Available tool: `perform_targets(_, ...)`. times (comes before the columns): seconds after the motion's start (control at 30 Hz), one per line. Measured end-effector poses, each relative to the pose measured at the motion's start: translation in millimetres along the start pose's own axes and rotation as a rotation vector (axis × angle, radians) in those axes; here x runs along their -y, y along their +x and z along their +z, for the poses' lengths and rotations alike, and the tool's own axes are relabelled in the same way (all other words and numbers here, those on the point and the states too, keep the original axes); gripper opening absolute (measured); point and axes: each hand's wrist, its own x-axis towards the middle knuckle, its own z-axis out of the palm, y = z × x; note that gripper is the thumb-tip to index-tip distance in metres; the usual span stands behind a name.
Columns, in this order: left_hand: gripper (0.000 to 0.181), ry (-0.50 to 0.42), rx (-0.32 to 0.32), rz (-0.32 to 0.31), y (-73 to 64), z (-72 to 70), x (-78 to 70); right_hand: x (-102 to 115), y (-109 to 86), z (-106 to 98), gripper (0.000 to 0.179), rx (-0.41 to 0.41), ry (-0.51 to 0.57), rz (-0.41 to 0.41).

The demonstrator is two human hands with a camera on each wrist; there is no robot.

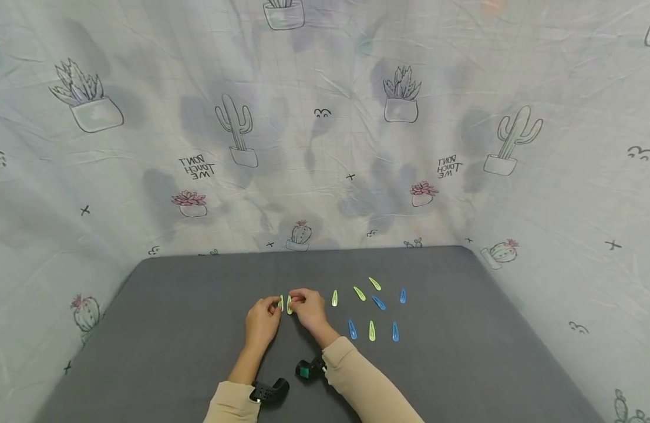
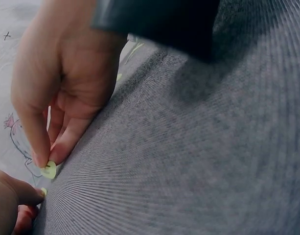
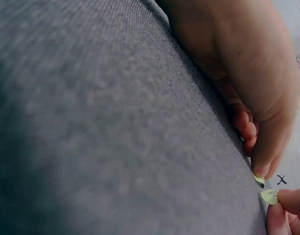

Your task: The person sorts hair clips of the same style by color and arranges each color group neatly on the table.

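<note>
My left hand (image 1: 263, 320) pinches a yellow-green snap hair clip (image 1: 281, 303) between thumb and fingertips, close over the grey table. Just right of it, my right hand (image 1: 310, 308) pinches a second yellow-green hair clip (image 1: 289, 304), upright and nearly parallel to the first, with a narrow gap between them. In the left wrist view, the right hand's thumb and finger hold the end of its clip (image 2: 49, 170); only the tip of the left hand's clip (image 2: 44, 192) shows. The right wrist view has both clips near the lower right, partly covered by fingers.
Right of the hands, several yellow-green clips (image 1: 372, 331) and several blue clips (image 1: 395, 331) lie spread on the grey table (image 1: 187, 329). A patterned cloth (image 1: 325, 141) hangs behind and at both sides. Black wrist cameras (image 1: 272, 390) jut inward between the forearms.
</note>
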Motion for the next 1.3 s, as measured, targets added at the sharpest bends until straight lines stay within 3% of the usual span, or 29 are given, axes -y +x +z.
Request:
perform_targets(0.57, 0.017, -0.007, 0.008, 0.005, -2.1, -2.6, -1.3, 8, 8.5, 10, 0.018, 0.002, -0.2, -0.039)
perform_targets(0.83, 0.017, 0.003, 0.011, 0.009, -1.4, -0.4, -0.2, 7, 7.5, 14, 0.016, -0.046, -0.255, -0.1)
perform_targets(1.03, 0.017, 0.004, 0.011, 0.009, -0.4, 0.1, 0.3, 3, 5.4, 13, 0.019, -0.037, -0.213, -0.092)
perform_targets(1.3, 0.017, 0.006, 0.008, 0.012, 0.4, -1.5, 1.5, -1, 2.1, 5, 0.021, -0.004, -0.05, -0.047)
